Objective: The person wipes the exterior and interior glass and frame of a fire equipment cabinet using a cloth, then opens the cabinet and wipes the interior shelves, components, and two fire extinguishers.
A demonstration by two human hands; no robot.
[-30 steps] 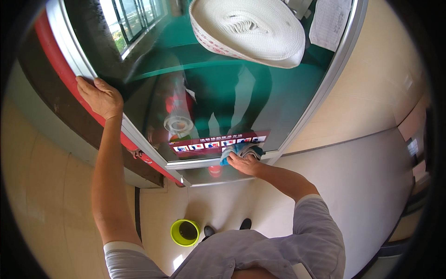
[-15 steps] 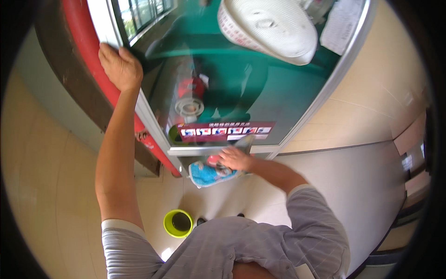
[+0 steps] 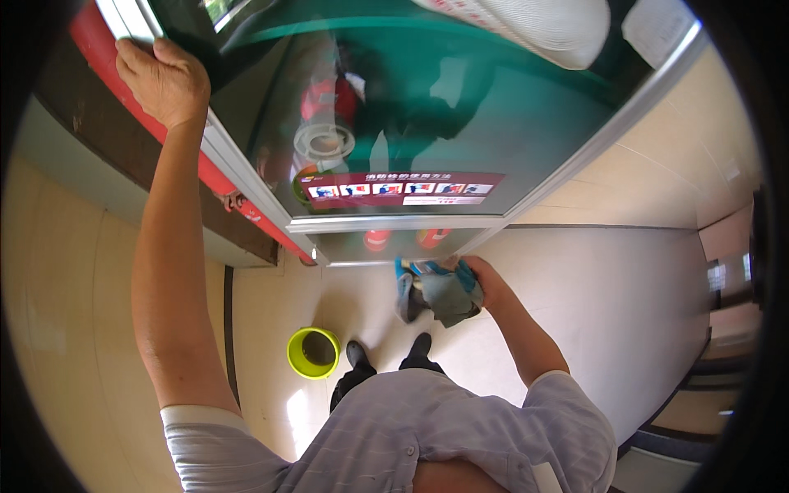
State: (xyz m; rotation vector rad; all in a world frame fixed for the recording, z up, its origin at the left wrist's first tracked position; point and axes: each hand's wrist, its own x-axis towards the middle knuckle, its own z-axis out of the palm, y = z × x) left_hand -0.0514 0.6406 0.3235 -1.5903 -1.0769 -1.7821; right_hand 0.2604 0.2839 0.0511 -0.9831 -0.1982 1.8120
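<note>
A glass-fronted fire hose cabinet with a silver metal frame stands before me. My left hand is closed over its left frame edge, high up, with the arm stretched out. Below the cabinet's lower edge, my right hand grips a bunched cleaning cloth, grey-green with blue parts, which hangs down from the fingers. Some of the right fingers are hidden by the fabric. Behind the glass are a rolled white fire hose and a red fitting with a pale ring.
A yellow-green bucket with dark contents stands on the tiled floor, left of my feet. A red pipe runs along the cabinet's left side. Red cylinders show behind the lower pane. A tiled wall lies to the right.
My right hand has come down off the lower frame and moved right, and the cloth is now bunched below the cabinet. My left hand keeps its hold on the frame. The view has shifted.
</note>
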